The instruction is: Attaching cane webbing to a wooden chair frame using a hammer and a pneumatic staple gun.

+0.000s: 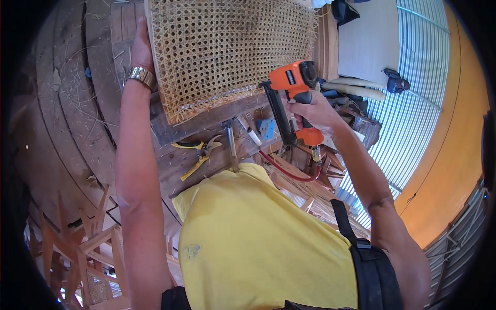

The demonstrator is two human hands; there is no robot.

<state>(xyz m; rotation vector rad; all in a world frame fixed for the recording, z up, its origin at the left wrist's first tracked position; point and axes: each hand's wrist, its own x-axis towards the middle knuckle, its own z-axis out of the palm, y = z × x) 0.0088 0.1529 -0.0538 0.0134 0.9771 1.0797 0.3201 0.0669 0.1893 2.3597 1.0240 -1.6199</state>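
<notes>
A woven cane panel (227, 51) with frayed strands along its edges lies on a wooden board. My left hand (141, 50), with a metal watch on its wrist, holds the panel's left edge; part of its fingers is hidden behind that side. In my right hand (316, 111) is an orange and black pneumatic staple gun (292, 80), its handle wrapped by my fingers. The gun's nose is at the panel's near right edge; whether it touches cannot be made out. From the base of its grip a red air hose (294, 177) curves off to the left.
Yellow-handled pruning shears (198, 155), a hammer (232, 147) and a small blue box (266, 129) lie on the bench near my body. Wooden chair frames (101, 258) stand at lower left. Corrugated sheeting (408, 119) and an orange surface (439, 144) are at right.
</notes>
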